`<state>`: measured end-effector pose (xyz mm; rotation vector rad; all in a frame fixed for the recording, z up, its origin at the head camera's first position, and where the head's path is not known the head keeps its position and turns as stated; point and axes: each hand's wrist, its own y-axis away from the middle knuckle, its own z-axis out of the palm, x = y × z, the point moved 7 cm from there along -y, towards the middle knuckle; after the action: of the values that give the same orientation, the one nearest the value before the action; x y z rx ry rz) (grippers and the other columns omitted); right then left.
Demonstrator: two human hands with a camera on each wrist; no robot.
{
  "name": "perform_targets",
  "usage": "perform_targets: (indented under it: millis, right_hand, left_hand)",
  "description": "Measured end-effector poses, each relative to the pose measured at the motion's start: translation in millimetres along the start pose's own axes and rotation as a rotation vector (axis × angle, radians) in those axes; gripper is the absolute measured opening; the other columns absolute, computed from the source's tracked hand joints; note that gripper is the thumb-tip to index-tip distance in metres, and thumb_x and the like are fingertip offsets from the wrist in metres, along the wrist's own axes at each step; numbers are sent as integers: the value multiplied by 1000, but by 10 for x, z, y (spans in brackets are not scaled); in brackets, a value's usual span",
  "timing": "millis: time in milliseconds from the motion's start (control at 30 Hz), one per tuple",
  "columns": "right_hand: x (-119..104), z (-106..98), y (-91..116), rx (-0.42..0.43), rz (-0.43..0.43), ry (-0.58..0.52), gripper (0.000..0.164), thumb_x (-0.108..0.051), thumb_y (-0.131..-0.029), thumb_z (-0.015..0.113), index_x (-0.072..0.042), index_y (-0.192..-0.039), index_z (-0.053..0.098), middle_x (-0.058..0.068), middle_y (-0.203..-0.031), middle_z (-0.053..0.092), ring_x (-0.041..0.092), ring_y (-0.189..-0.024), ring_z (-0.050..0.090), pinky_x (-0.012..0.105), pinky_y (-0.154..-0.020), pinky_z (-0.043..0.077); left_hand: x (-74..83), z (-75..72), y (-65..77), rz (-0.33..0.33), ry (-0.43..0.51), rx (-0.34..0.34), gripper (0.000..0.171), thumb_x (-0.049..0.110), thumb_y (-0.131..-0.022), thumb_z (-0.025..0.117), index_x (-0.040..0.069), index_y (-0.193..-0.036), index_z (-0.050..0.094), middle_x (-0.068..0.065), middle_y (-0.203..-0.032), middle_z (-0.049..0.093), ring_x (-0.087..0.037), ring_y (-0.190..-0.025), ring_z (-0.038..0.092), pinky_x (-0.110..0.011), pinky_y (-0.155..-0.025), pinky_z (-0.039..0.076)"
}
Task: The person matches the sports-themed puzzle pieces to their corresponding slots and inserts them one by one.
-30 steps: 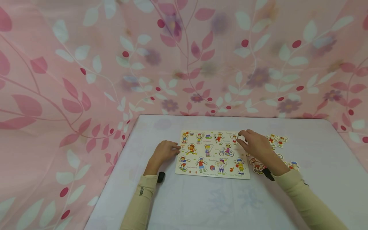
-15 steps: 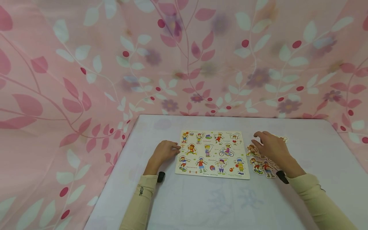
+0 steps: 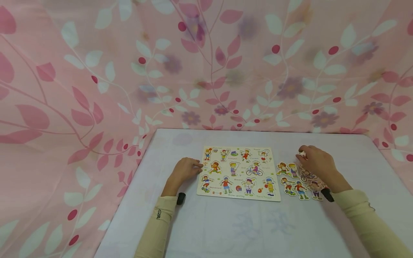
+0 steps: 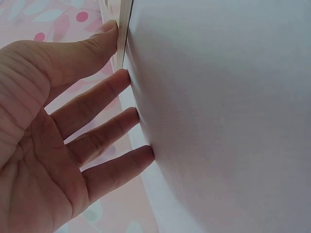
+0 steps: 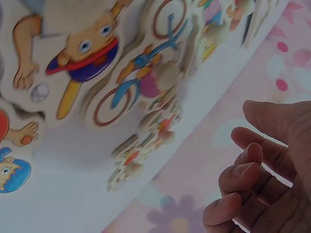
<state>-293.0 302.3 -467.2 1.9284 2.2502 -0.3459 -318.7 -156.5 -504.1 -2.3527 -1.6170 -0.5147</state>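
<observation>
A pale puzzle board [image 3: 222, 193] printed with children playing sports lies flat on the table. My left hand [image 3: 187, 168] is at its left edge. In the left wrist view the thumb [image 4: 97, 51] rests at the side of the board [image 4: 123, 36], with the other fingers spread out straight against the white cloth. My right hand [image 3: 317, 163] hovers over the loose cut-out puzzle pieces [image 3: 301, 190] to the right of the board. In the right wrist view the right hand's fingers [image 5: 243, 174] are loosely bent with nothing between them; a cyclist piece [image 5: 138, 63] lies beyond.
A white cloth covers the table [image 3: 226, 229]. Pink floral fabric [image 3: 206, 71] hangs behind it and along the left side. Several loose pieces lie close together, among them a runner piece [image 3: 283, 169] near the board's right edge.
My right hand has moved from the board's top right corner to the right, over the loose pieces. The left hand and the board have stayed in place.
</observation>
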Motion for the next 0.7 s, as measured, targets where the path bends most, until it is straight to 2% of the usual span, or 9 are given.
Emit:
perform_targets:
  millis: [200,433,700]
  right_hand:
    - [210,87,-48,-65,38,-7,32,-25,-94,66,3,-110,61,18,-90,65,26,-71,60,44,-55,50]
    - [397,196,-92,-117,98,-20,32,-24,-94,64,4,-109,61,19,-90,65,27,-70,59,42,-53,48]
    - [443,187,-116,-123,107,-9,29,-23,-93,64,4,-104,61,15,-81,63,24,-66,53,37,-51,44]
  left_hand:
    - [-6,1,-5,6,2,4,21,22,-85,79,16,-105,79,-4,-120,69,-28,-119,60,-44,-103,44]
    - [2,-4,-3,8,10,-3,21,21,-85,78,15,-105,79,-4,-121,69,-28,-119,60,-44,-103,44]
    - [-6,-8,4,8,10,0,20,22,-86,78,15,-105,79,-5,-122,69,-29,-119,59,-45,-103,44]
